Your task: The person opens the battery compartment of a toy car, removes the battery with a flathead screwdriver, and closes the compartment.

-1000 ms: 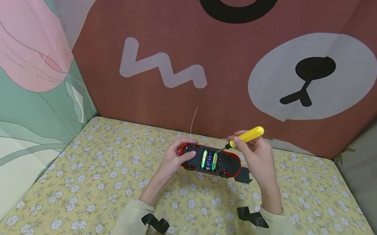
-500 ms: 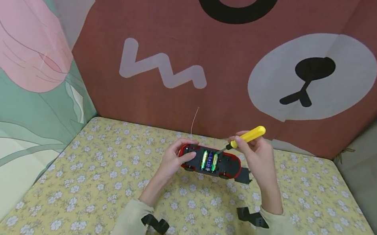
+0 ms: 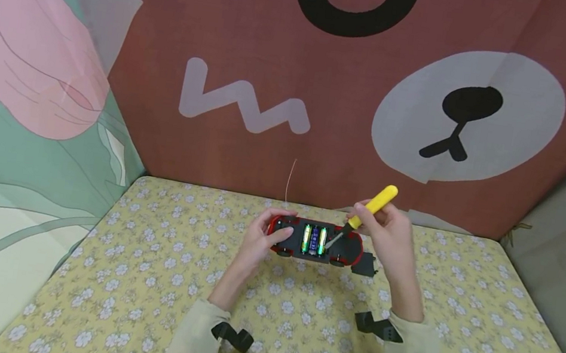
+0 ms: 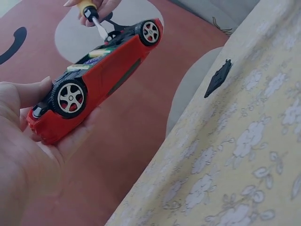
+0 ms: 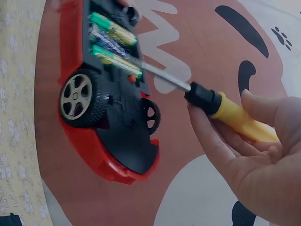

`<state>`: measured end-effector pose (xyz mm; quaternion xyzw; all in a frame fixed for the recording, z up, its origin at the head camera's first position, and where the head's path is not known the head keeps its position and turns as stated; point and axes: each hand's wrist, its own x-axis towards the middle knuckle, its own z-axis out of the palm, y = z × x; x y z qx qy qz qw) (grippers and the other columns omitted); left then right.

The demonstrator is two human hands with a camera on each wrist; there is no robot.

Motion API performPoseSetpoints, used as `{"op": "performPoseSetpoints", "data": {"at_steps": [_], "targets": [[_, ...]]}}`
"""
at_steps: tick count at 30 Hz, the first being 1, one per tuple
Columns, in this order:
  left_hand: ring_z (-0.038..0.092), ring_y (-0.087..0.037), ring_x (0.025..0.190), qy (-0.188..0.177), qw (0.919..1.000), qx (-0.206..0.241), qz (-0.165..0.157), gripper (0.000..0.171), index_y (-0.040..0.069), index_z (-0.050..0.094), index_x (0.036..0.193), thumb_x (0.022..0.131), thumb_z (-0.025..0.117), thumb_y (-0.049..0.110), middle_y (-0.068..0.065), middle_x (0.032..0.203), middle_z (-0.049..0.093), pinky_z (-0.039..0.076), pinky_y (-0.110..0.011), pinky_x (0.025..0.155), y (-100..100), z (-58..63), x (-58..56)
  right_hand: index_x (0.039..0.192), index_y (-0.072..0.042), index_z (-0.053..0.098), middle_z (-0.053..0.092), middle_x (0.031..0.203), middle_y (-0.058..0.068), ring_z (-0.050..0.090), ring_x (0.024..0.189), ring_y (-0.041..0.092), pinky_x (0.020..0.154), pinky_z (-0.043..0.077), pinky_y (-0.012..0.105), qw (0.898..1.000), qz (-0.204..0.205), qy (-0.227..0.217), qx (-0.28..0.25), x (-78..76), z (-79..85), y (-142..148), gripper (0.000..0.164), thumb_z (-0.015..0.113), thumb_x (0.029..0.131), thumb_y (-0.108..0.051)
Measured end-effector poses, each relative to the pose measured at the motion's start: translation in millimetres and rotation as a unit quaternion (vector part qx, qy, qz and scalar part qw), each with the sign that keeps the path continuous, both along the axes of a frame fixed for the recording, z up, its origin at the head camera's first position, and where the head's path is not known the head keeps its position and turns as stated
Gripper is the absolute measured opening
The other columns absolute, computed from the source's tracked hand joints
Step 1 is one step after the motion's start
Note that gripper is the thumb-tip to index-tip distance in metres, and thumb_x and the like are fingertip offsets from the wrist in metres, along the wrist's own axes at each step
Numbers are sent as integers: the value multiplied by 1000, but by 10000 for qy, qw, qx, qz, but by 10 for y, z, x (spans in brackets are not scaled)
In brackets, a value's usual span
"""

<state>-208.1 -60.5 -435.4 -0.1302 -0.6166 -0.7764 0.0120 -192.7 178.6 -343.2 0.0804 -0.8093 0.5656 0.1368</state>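
Note:
Upside down above the table, a red toy car (image 3: 344,246) shows its black underside with the battery compartment uncovered. Several batteries (image 3: 314,240) lie side by side in it, the outer ones green and gold, the middle purple. My left hand (image 3: 258,234) grips one end of the car, thumb on the underside and fingers beneath. In my right hand (image 3: 394,240) is a screwdriver (image 3: 373,206) with a yellow handle, pinched between thumb and fingers. Its metal shaft (image 5: 164,77) slants down to the battery nearest that hand; whether the tip touches it is blurred in the right wrist view.
A black battery cover (image 3: 365,264) lies on the flowered tablecloth (image 3: 293,335), just right of the car. A thin wire antenna (image 3: 289,180) rises behind my left hand. Behind the table hangs a reddish-brown printed cloth (image 3: 236,158).
The screwdriver tip has moved from the car's far edge toward me, across the end of the battery compartment, and the handle stands steeper. My left hand and the car have barely moved.

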Motion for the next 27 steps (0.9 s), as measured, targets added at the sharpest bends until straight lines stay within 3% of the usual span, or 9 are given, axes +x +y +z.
{"op": "performPoseSetpoints", "data": {"at_steps": [14, 22, 27], "targets": [[60, -24, 116, -33, 10000, 27, 60, 40, -3, 59, 136, 98, 68, 5, -15, 136, 59, 58, -32, 87, -31, 8, 1, 123, 6, 63, 71, 109, 26, 69, 86, 0, 75, 58, 21, 9999, -13, 38, -165, 11, -8, -19, 38, 66, 104, -27], [60, -24, 117, -39, 9999, 112, 111, 39, -3, 59, 135, 98, 68, 4, -14, 139, 59, 58, -31, 88, -40, 18, -3, 129, 5, 58, 75, 99, 16, 73, 85, 8, 73, 59, 23, 9991, 36, 65, -429, -25, 4, 1, 42, 66, 104, -27], [60, -23, 116, -118, 9998, 70, 149, 40, -4, 59, 135, 98, 69, 5, -15, 139, 58, 57, -30, 88, -39, -12, -14, 128, 6, 50, 76, 89, 4, 73, 78, 8, 72, 60, 24, 9958, 35, -219, -891, -48, -6, 60, 43, 64, 105, -27]]}}
